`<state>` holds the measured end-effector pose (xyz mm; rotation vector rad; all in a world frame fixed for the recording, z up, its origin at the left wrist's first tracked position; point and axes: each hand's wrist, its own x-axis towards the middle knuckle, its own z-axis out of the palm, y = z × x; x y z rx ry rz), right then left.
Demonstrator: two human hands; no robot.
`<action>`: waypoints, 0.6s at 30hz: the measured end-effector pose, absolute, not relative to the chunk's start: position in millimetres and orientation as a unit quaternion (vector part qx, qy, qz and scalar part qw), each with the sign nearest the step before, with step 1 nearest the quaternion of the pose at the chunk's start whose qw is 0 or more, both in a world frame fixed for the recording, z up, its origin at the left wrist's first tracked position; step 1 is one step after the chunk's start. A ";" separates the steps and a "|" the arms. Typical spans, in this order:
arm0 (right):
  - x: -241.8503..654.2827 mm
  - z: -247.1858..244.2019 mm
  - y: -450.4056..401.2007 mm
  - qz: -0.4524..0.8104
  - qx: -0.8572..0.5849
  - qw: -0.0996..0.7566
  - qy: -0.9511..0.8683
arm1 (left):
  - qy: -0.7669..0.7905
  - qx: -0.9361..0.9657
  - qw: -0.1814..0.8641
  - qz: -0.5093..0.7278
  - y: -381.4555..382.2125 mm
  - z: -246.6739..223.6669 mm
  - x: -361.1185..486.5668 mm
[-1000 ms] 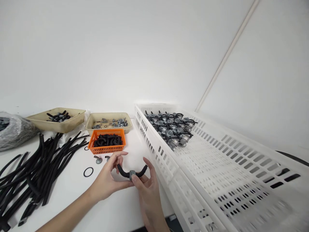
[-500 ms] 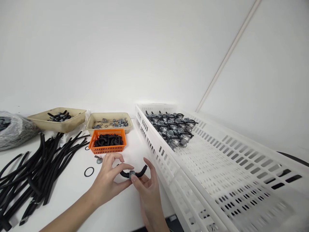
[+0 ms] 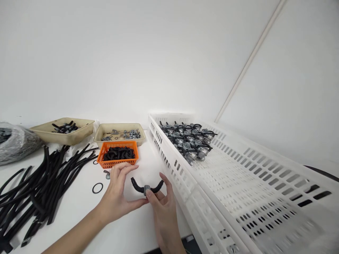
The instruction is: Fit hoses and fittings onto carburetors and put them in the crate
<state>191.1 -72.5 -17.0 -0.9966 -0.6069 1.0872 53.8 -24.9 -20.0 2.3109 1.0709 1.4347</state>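
Between my hands is a grey fitting with a curved black hose (image 3: 137, 187) on each side, the two ends pointing up. My right hand (image 3: 162, 203) pinches the grey fitting in the middle with its thumb, its fingers behind. My left hand (image 3: 119, 192) is open around the left hose, thumb and fingers spread apart; its thumb tip reaches close under the fitting, and whether it touches cannot be made out. A small grey part with a black stub (image 3: 107, 175) lies on the table just behind my left hand, partly covered by it. A black O-ring (image 3: 97, 188) lies to the left.
Long black hoses (image 3: 45, 187) spread over the table's left side. An orange basket (image 3: 118, 164) holds short black hoses. Behind it, a beige tray (image 3: 99, 135) has metal parts; another beige tray (image 3: 42, 133) stands left. A white crate (image 3: 182, 176) with rows of assemblies (image 3: 186, 137) borders the right.
My left fingers have let go of the left hose and spread upward. My right hand has moved slightly right with the fitting, and the left hose end now shows fully.
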 end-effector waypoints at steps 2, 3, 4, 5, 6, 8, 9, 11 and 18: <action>191.2 -17.2 -72.8 0.485 -0.449 0.700 -0.271 | 0.361 0.787 0.104 0.489 -24.1 -19.8 52.7; 191.4 -17.2 -73.0 0.483 -0.448 0.701 -0.272 | 0.359 0.788 0.101 0.490 -23.8 -20.0 52.2; 191.8 -17.3 -73.2 0.483 -0.447 0.701 -0.274 | 0.358 0.787 0.098 0.493 -23.8 -20.2 51.8; 192.4 -17.3 -73.4 0.485 -0.446 0.700 -0.275 | 0.356 0.786 0.097 0.496 -24.0 -20.5 51.6; 193.1 -17.3 -73.5 0.489 -0.446 0.698 -0.276 | 0.354 0.785 0.096 0.498 -24.3 -20.9 51.5; 194.4 -17.4 -73.7 0.498 -0.446 0.690 -0.277 | 0.353 0.784 0.099 0.500 -25.0 -21.6 51.4; 194.9 -17.4 -73.7 0.502 -0.446 0.686 -0.280 | 0.353 0.784 0.100 0.501 -25.2 -21.7 51.3; 194.9 -17.2 -73.8 0.499 -0.446 0.687 -0.285 | 0.352 0.784 0.098 0.502 -25.0 -21.8 50.9; 191.5 -14.6 -74.2 0.486 -0.445 0.698 -0.280 | 0.358 0.790 0.105 0.487 -23.5 -23.3 51.2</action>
